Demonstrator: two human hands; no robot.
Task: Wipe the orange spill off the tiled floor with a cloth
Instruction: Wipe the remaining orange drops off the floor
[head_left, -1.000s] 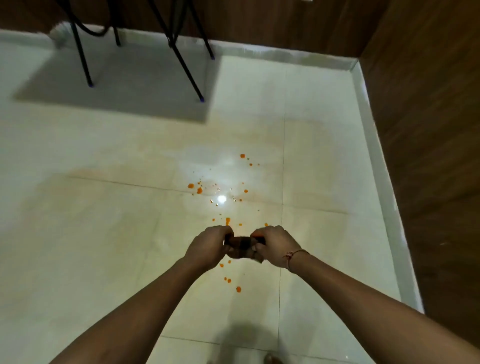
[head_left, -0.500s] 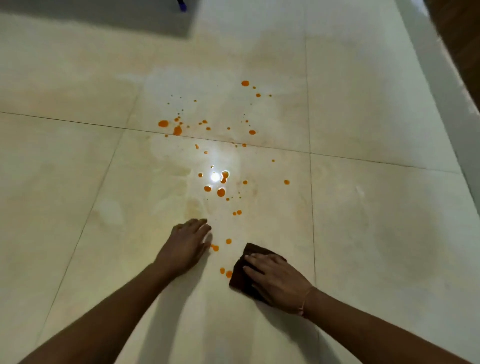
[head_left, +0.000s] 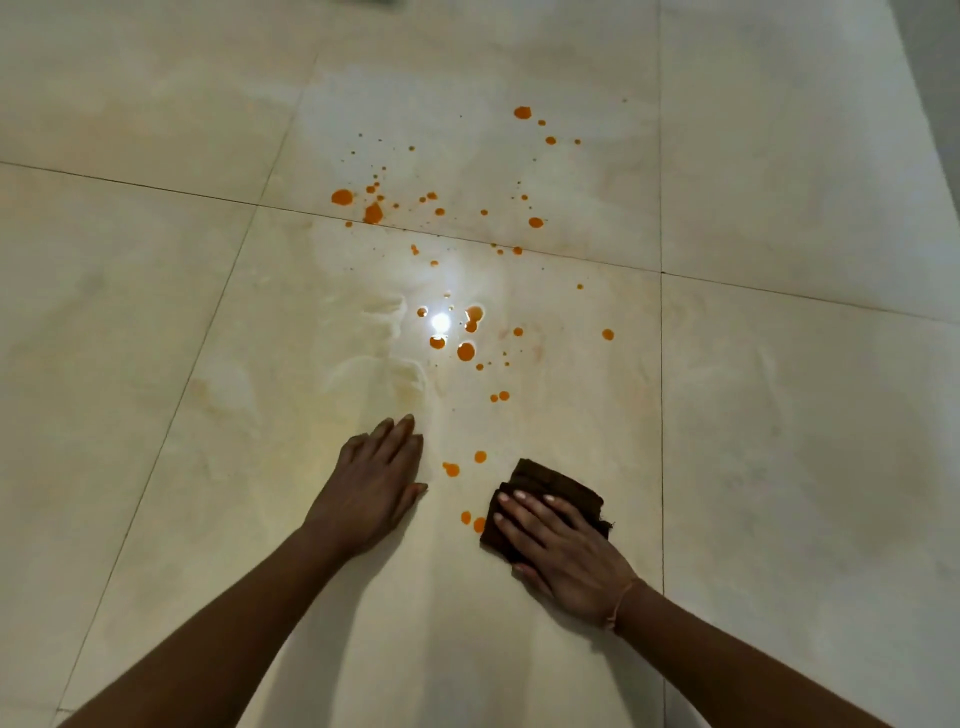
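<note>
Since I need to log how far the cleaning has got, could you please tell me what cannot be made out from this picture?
- Floor under the cloth: the head view cannot show whether drops lie beneath it; the cloth and right hand cover it.
- Floor under the left hand: hidden by the palm.
- Drops near the bright glare: washed out by the reflection.
- The spill's far reach: cut off by the top edge.
- The finest specks: too small to count.

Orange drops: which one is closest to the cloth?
The orange drop touching the left edge of the brown cloth, just beyond the right hand fingertips. Its neighbour sits slightly farther left; all others lie farther up the floor.
</note>
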